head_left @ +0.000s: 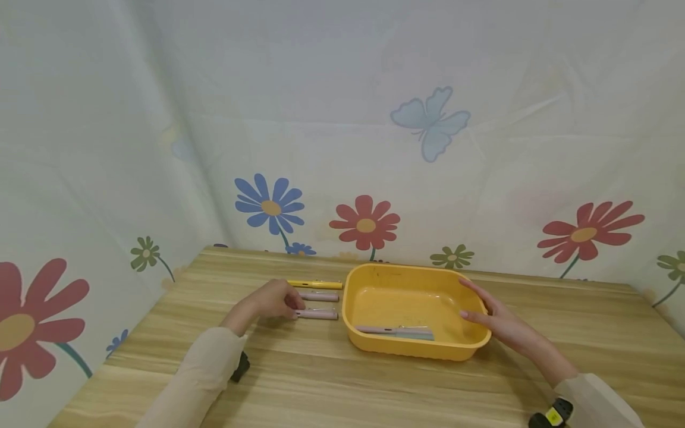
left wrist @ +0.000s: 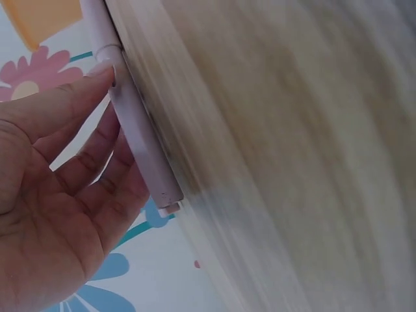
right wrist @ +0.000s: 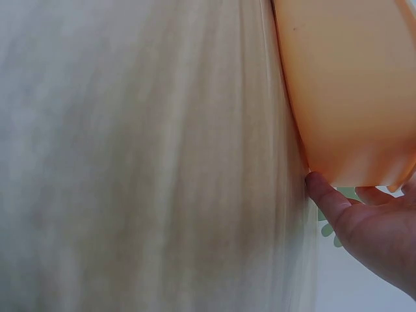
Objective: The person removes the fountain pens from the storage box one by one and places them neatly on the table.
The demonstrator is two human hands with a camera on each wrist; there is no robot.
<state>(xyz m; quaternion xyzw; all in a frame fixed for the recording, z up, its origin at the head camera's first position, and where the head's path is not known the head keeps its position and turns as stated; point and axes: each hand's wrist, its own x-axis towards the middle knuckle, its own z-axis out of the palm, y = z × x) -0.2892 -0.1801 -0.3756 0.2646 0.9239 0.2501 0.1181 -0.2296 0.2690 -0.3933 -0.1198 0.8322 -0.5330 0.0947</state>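
My left hand pinches the near pale pink pen on the table. In the left wrist view, the thumb lies against the barrel of that pen, with the other fingers behind it. Just beyond lie another pinkish pen and a yellow pen, roughly parallel. My right hand grips the right rim of a yellow plastic basin. Inside the basin, at its near left, rest a pinkish pen and a pale blue-green pen, side by side.
The wood-grain table ends at the back against a flower-printed cloth wall. A similar cloth stands at the left. The basin's left wall is close to the cap ends of the pens.
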